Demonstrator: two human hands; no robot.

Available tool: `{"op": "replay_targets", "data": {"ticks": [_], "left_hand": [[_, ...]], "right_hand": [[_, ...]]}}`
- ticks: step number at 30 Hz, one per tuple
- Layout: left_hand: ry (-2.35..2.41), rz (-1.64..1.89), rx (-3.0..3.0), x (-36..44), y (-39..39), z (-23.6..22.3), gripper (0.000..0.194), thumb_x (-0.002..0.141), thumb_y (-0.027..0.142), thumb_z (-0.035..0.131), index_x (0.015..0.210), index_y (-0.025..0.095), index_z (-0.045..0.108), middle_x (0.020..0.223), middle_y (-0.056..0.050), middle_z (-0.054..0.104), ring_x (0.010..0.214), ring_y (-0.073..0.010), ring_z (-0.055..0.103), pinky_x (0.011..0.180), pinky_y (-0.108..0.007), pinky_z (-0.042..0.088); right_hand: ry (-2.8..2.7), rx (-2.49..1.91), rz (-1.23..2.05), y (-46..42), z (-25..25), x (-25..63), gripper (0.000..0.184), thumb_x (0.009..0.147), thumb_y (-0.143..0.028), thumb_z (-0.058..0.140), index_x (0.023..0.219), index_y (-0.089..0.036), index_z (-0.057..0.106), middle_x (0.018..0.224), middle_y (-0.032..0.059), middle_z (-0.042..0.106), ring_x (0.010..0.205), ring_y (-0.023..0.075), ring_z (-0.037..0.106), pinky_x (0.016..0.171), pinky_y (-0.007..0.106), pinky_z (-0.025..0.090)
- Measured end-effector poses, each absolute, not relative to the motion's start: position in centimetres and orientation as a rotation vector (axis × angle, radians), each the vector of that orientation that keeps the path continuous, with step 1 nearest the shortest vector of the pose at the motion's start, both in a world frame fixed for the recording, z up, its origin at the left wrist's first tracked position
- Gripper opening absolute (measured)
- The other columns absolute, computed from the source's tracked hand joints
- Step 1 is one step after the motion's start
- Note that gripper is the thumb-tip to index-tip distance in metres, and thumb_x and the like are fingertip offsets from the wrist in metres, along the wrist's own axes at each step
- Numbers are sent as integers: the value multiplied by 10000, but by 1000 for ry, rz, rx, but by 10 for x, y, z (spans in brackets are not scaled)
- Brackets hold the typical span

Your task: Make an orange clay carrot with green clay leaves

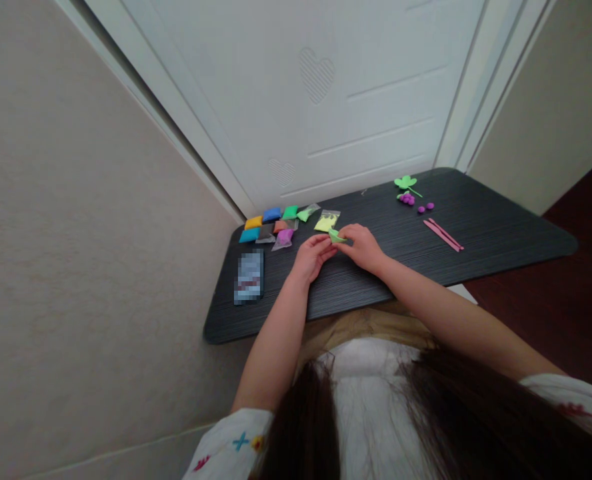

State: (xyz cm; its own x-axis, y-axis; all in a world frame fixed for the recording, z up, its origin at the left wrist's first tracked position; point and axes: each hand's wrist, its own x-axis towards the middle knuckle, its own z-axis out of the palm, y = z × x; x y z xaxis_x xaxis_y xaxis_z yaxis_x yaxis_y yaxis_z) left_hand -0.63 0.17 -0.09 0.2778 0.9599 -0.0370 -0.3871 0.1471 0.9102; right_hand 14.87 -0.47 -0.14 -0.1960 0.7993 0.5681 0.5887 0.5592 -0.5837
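A thin, curved light green piece of clay (335, 236) is between my two hands, just above the dark table. My right hand (364, 248) pinches it from the right, thumb below and fingers above. On the other side, the closed fingertips of my left hand (313, 257) press against its left edge. Right behind the hands lies a clear bag with pale yellow clay (327, 221). Off to the right are a green clover-like clay shape with a stem (405, 182), a cluster of purple clay balls (407, 199) and two loose purple balls (425, 208).
Several small bags of coloured clay, among them a blue one (272, 214) and a purple one (284, 239), lie at the table's back left. A phone (249, 277) rests nearer the left edge. Pink modelling tools (444, 235) lie on the right. A white door (376, 80) stands behind the table (506, 230).
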Motion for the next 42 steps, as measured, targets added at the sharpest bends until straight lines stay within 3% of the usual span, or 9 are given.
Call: {"op": "replay_targets", "data": {"ticks": [9, 42], "left_hand": [[768, 1144, 955, -3, 2, 0, 192, 618, 158, 662, 786, 138, 571, 751, -8, 624, 704, -95, 590, 791, -296, 439], [749, 1140, 956, -5, 4, -4, 204, 649, 184, 648, 838, 134, 588, 794, -25, 638, 731, -100, 602, 815, -304, 435]], "right_hand": [[-1924, -1174, 234, -6, 0, 147, 167, 735, -331, 556, 833, -199, 587, 892, 59, 621, 870, 216, 514, 757, 340, 340], [-1908, -1119, 187, -4, -3, 147, 167, 770, -333, 532, 776, -181, 601, 848, 49, 621, 825, 179, 524, 725, 299, 373]]}}
